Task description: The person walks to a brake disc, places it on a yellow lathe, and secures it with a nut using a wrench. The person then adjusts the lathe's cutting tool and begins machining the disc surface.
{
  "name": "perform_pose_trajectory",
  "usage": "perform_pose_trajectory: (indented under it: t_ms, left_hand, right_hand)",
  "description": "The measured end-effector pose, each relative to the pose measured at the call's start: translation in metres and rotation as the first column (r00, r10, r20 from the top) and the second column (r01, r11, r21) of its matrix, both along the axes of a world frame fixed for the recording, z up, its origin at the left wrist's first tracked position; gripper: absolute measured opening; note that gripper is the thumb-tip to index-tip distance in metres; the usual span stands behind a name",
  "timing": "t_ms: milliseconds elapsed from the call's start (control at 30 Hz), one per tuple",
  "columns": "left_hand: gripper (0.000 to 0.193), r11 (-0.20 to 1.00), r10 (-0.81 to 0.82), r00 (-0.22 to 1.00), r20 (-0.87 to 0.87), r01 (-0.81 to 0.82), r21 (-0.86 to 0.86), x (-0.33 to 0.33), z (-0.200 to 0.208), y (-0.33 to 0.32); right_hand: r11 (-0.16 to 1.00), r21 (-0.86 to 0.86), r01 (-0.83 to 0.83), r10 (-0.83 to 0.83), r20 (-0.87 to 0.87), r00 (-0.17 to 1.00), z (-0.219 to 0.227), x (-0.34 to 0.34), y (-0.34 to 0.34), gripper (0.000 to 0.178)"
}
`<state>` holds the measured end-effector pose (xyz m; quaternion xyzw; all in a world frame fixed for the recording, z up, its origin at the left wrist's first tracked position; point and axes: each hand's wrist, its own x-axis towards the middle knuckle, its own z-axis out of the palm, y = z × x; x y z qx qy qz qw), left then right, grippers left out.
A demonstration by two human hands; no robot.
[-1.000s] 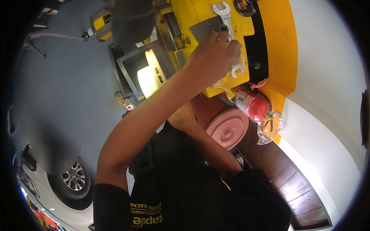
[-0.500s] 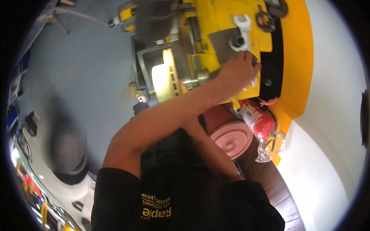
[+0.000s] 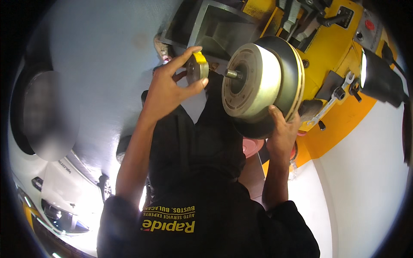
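Note:
My left hand pinches a thick round metal disc with a yellow patch on its edge, thumb and fingers spread around it. To the right of it, a brake drum sits on a threaded metal shaft whose tip sticks out through the drum's centre. A wide dark flange lies behind the drum's bright band. My right hand grips the drum assembly from below at its lower right, thumb on the near side; the fingers behind are partly hidden. The disc is held apart from the shaft end.
A yellow machine with a red button stands at the upper right. Wrenches lie on it, near a black lamp. A grey metal tray is beyond the drum. White car at lower left.
My left hand has come back leftward from the machine top and now holds the metal disc. My right hand now shows on the drum's lower side. The view has shifted.

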<state>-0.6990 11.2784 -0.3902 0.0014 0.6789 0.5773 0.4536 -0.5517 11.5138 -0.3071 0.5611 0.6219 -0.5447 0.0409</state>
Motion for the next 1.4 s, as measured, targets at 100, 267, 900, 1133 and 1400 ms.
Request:
perform_pose_trajectory:
  t_ms: [100,267,900,1133,1400]
  left_hand:
    - [0.068,0.982,-0.001,0.998,0.056,-0.009,0.188,0.005,-0.039,0.003]
    - [0.075,0.966,-0.083,0.993,0.083,0.06,0.253,0.011,-0.061,0.027]
    - [0.083,0.964,-0.165,0.986,0.002,0.161,0.21,0.024,-0.066,0.058]
    - [0.083,0.95,-0.241,0.97,-0.029,0.242,0.2,0.027,-0.069,0.058]
    - [0.084,0.896,-0.429,0.901,-0.068,0.433,0.094,0.017,-0.059,0.057]
  right_hand:
    - [0.998,0.054,0.036,-0.038,0.025,0.999,-0.004,-0.001,-0.002,0.033]
    - [0.997,0.039,0.071,-0.073,0.062,0.995,0.003,-0.015,-0.004,0.033]
    - [0.998,0.057,-0.003,-0.01,0.217,0.976,0.008,-0.024,0.001,0.037]
    - [1.0,0.01,0.023,-0.025,0.212,0.977,0.013,-0.021,0.001,0.035]
    - [0.991,-0.071,0.112,-0.102,0.129,0.986,0.022,-0.022,0.003,0.035]
